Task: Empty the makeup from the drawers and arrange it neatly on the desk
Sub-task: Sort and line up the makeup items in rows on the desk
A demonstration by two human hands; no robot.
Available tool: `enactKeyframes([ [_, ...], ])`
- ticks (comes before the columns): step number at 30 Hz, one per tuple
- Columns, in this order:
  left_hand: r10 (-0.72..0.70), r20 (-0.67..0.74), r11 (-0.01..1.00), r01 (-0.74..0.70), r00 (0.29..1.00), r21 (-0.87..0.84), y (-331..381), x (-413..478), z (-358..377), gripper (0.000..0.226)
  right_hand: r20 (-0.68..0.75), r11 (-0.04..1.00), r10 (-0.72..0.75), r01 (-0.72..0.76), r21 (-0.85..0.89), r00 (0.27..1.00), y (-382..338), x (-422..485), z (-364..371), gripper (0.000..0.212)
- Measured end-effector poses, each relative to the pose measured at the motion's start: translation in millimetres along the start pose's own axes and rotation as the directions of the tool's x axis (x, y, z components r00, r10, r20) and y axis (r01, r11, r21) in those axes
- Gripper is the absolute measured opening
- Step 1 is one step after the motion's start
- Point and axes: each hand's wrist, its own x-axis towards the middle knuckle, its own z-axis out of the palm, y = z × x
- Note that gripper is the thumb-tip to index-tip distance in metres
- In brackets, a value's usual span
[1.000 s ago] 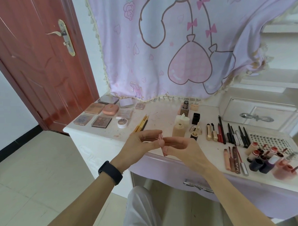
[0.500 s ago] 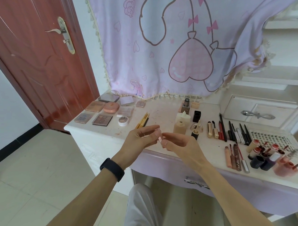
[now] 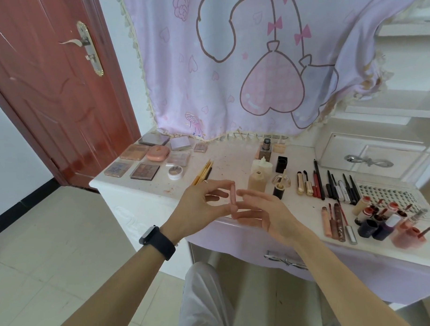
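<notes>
Pink tube (image 3: 233, 196): small, held upright in the air over the front edge of the desk (image 3: 233, 159), mid-view.
Left hand (image 3: 198, 208): at 9 o'clock of the tube; index finger and thumb pinch the tube by its two ends, the other fingers loose behind it.
Right hand (image 3: 271, 213): at 3 o'clock of the tube; fingers relaxed and spread, gripping nothing. Their tips lie just beside the tube, and contact cannot be told.
Wrist band (image 3: 158, 239): dark, on the left wrist.
Foundation bottle (image 3: 257, 183): beige, upright on the desk at 1 o'clock of the tube.
Brushes (image 3: 202, 172): yellow handles lying together at 11 o'clock.
Palettes (image 3: 145, 160): flat in rows at the desk's far left corner, 10 o'clock, with a round jar (image 3: 175, 172) just beside them.
Pencils and liners (image 3: 331, 185): side by side in a row at 3 o'clock.
Lip tubes (image 3: 384, 221): clustered near the right front edge, 4 o'clock.
Cloth (image 3: 254, 64): lilac with heart prints, hanging behind the desk at 12 o'clock.
Door (image 3: 48, 95): red-brown, at 10 o'clock.
</notes>
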Motion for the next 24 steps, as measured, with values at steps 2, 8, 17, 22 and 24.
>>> enactKeyframes([
  [2, 0.081, 0.016, 0.989, -0.082, 0.997, 0.126, 2, -2, 2, 0.053, -0.014, 0.997, -0.014, 0.013, -0.073, 1.0, 0, 2, 0, 0.044],
  [8, 0.189, 0.026, 0.955, -0.189, 0.982, 0.23, -1, -5, 6, 0.05, -0.063, 0.999, -0.028, 0.026, -0.039, 0.998, 0, 5, 3, 0.033],
  [17, -0.199, 0.18, 0.916, 0.248, 0.963, -0.316, -4, -4, -4, 0.059, -0.113, 0.879, -0.325, 0.256, -0.402, 0.939, 0, -1, 3, 0.046],
  [22, -0.281, 0.351, 0.861, 0.396, 0.893, -0.32, -3, 5, -9, 0.048, 0.115, 0.513, -0.552, 0.445, -0.734, 0.826, 1, 0, 3, 0.065],
  [24, -0.258, 0.333, 0.88, 0.363, 0.907, -0.306, -5, 6, -6, 0.041, 0.121, 0.493, -0.55, 0.438, -0.751, 0.827, 3, 0, 0, 0.067],
])
